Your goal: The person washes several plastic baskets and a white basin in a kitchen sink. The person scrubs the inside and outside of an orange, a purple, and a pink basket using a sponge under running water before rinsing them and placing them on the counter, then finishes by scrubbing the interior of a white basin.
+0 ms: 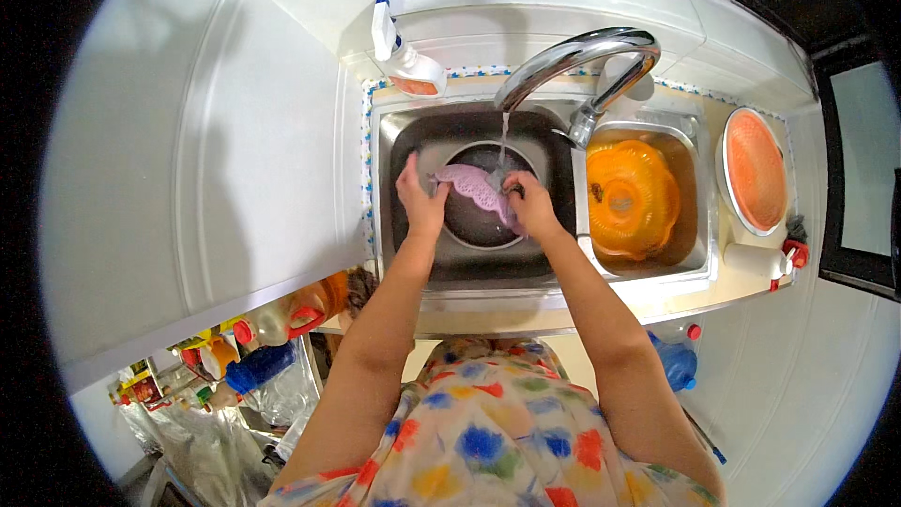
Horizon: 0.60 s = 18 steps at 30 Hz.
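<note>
My left hand (422, 201) grips the left end of a pink perforated piece with a scalloped edge (473, 186), thumb in front and fingers spread behind. At the piece's right end is my right hand (531, 204), its fingers curled around a small dark thing, which looks like a scouring pad (518, 190). Water (505, 134) runs from the chrome faucet (577, 56) down beside my right fingers. Beneath both hands, a round dark pan with a pale rim (486, 248) sits in the large steel basin (486, 274). My fingers partly hide the pink piece's ends.
An orange scalloped plastic dish (644, 218) lies in the smaller basin (693, 239). On the right counter are a white bowl with an orange basket (757, 172) and a white bottle (753, 260). Behind the sink stands a spray bottle (415, 74); several bottles (267, 366) crowd the lower left.
</note>
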Available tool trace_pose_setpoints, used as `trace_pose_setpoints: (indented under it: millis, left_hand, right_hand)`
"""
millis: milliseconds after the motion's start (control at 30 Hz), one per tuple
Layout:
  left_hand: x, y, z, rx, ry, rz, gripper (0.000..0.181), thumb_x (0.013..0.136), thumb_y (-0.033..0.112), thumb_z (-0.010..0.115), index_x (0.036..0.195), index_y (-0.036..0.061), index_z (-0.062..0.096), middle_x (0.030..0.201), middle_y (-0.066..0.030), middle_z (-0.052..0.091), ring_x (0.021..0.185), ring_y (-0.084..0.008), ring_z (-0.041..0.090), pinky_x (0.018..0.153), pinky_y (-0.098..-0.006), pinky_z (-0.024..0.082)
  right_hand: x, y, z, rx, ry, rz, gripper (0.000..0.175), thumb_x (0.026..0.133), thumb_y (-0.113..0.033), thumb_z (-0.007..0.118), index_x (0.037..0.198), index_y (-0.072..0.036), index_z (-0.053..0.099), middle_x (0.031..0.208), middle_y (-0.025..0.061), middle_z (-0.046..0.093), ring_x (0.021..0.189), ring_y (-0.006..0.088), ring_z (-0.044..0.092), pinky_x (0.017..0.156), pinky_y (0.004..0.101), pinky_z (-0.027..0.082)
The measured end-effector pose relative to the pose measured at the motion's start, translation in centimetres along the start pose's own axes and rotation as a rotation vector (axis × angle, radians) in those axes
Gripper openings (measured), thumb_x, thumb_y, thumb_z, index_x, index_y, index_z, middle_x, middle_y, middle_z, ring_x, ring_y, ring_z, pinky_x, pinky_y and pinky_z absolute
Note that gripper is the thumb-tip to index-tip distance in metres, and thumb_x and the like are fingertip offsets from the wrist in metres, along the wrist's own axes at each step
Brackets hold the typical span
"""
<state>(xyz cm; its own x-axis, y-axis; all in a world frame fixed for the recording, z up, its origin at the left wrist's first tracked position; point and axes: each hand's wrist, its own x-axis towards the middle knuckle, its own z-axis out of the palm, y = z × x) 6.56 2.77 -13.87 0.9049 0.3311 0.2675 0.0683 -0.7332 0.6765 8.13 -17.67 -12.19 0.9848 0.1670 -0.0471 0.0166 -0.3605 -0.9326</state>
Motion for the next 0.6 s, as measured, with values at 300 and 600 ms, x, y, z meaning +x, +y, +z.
trace_pose_setpoints:
  millis: [300,600]
  left_hand:
    - [-3.7,0.6,-1.7,-1.494,-0.163,-1.038,0.041,0.091,0.033,0.046,0.12,0.0039,0.043,0.115,-0.0104,0.053,0.104,-0.0245,0.053,0.089,-0.0384,0.043]
    - [-2.6,-2.0,-2.5,-0.997,-0.065,-0.978,0.037,0.078,0.018,0.067,0.105,-0.0004,0.048,0.097,-0.0108,0.057,0.084,-0.0207,0.058,0.074,-0.0341,0.049]
  right_hand:
    - [-2.4,-1.5,3.3,0.152,-0.235,-0.087,0.02,0.068,0.004,0.054,0.086,-0.005,0.058,0.092,0.0124,0.055,0.09,0.0311,0.055,0.079,0.0347,0.043]
    - [3.1,9.2,3.5,-0.294,0.193,0.045,0.027,0.072,0.003,0.054,0.097,-0.006,0.057,0.095,0.0164,0.054,0.086,0.0306,0.055,0.076,0.0375,0.044]
